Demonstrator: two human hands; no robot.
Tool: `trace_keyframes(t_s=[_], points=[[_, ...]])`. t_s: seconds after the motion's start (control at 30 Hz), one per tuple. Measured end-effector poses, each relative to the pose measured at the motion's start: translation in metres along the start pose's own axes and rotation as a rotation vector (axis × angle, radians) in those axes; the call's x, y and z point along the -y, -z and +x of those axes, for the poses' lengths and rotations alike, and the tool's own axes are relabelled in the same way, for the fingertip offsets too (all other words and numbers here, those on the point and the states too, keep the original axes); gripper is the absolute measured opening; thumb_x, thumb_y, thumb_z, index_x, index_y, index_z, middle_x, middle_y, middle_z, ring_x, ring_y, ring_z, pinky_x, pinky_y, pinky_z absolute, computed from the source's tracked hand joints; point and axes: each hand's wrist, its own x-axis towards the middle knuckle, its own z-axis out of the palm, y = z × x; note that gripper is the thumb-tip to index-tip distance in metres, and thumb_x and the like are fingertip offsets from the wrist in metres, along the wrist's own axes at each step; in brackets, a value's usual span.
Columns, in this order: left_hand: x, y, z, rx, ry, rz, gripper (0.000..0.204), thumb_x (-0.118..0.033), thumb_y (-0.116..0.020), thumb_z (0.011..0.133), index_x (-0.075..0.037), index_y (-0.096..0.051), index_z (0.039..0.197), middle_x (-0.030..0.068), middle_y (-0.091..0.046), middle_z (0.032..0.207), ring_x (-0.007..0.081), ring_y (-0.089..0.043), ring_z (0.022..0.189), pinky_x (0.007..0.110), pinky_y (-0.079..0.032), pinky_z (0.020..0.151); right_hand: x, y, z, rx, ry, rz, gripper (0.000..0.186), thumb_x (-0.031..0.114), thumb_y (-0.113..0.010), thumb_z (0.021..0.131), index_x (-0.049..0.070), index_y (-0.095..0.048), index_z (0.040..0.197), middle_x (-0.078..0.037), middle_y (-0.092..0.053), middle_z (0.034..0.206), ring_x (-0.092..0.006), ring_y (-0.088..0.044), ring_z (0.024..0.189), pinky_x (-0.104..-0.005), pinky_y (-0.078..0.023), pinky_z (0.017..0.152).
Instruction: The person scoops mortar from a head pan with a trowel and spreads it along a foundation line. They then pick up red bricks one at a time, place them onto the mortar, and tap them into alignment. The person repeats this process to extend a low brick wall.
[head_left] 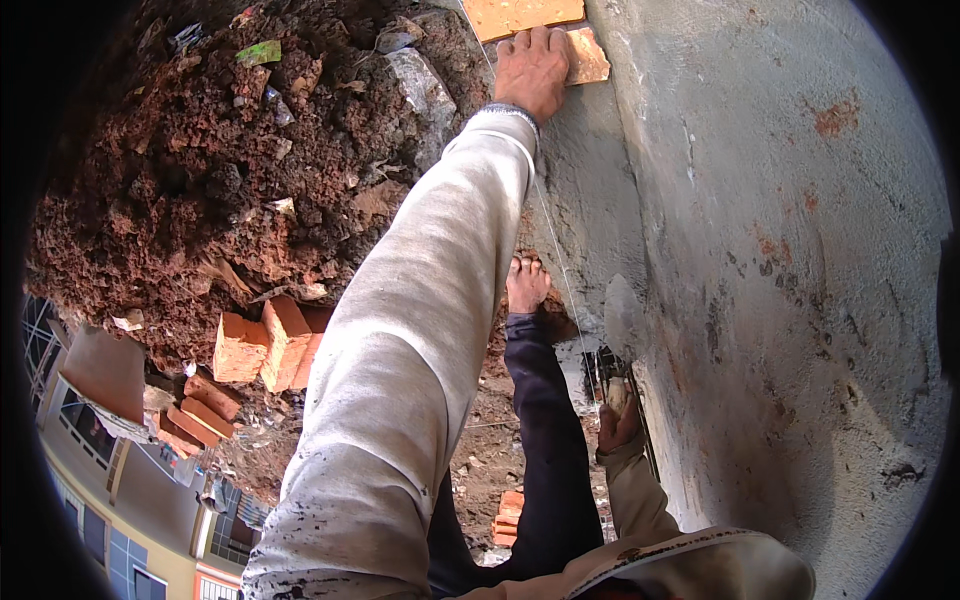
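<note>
My left hand (530, 72) reaches to the top of the view, its fingers curled on a broken brick piece (588, 58), which lies on the mortar-covered ledge (575, 170) just beside another orange brick (522, 14). A thin string line (552, 225) runs lengthwise along the ledge, passing under or beside my left arm. Low at the right, against the wall, my right hand (617, 417) is closed round the handle of a trowel (625, 315), its blade pointing up the view along the ledge.
A grey plastered wall (780, 200) fills the right side. Red rubble soil (170, 170) with scraps covers the upper left. Brick stacks (280, 345) lie left of my arm and lower down (508, 515). My bare foot (527, 285) is beside the ledge. Buildings (105, 480) show at lower left.
</note>
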Motion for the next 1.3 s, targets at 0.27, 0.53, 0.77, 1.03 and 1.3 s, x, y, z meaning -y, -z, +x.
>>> trace_keyframes(t_s=[0.27,0.53,0.77,1.03,1.3], points=[[-0.013,-0.018,-0.003,0.038,0.060,0.072,0.045,-0.006,-0.058,0.074,-0.003,-0.042,0.116,0.0136,-0.048,0.110,0.0290,-0.048,0.108,0.041,-0.037,0.090,0.023,0.011,0.001,-0.040,-0.102,-0.048,0.047,0.026,-0.051,0.086,-0.007,-0.042,0.118,-0.027,-0.056,0.099,-0.0416,-0.057,0.090,-0.0412,-0.047,0.077],[-0.008,-0.014,-0.011,0.097,0.122,0.063,0.052,-0.007,-0.061,0.072,-0.003,-0.039,0.119,0.0151,-0.046,0.117,0.0294,-0.046,0.110,0.041,-0.037,0.093,0.028,0.004,0.024,-0.068,0.011,0.025,0.046,0.025,-0.052,0.085,-0.006,-0.042,0.118,-0.023,-0.058,0.097,-0.0325,-0.060,0.085,-0.0373,-0.048,0.073],[-0.007,-0.016,-0.011,0.080,0.117,0.030,0.060,-0.008,-0.064,0.070,-0.002,-0.038,0.123,0.0154,-0.045,0.118,0.0298,-0.044,0.114,0.041,-0.036,0.094,0.021,-0.004,0.030,-0.108,0.031,0.062,0.049,0.022,-0.053,0.085,-0.007,-0.039,0.122,-0.022,-0.057,0.104,-0.0290,-0.060,0.090,-0.0349,-0.048,0.076],[-0.006,-0.021,-0.036,-0.113,0.075,-0.084,0.048,-0.004,-0.050,0.080,-0.002,-0.037,0.126,0.0165,-0.044,0.122,0.0320,-0.041,0.119,0.040,-0.034,0.099,0.053,-0.002,0.066,-0.196,0.303,0.031,0.053,0.019,-0.050,0.084,-0.010,-0.035,0.126,-0.023,-0.054,0.111,-0.0305,-0.056,0.100,-0.0344,-0.044,0.085],[0.001,-0.018,-0.065,-0.027,0.028,-0.102,0.036,-0.004,-0.048,0.079,-0.003,-0.048,0.115,0.0103,-0.048,0.115,0.0264,-0.050,0.105,0.034,-0.041,0.092,0.114,-0.040,0.214,-0.329,0.561,0.047,0.057,0.016,-0.052,0.083,-0.013,-0.032,0.128,-0.033,-0.048,0.117,-0.0420,-0.052,0.107,-0.0405,-0.044,0.089]])
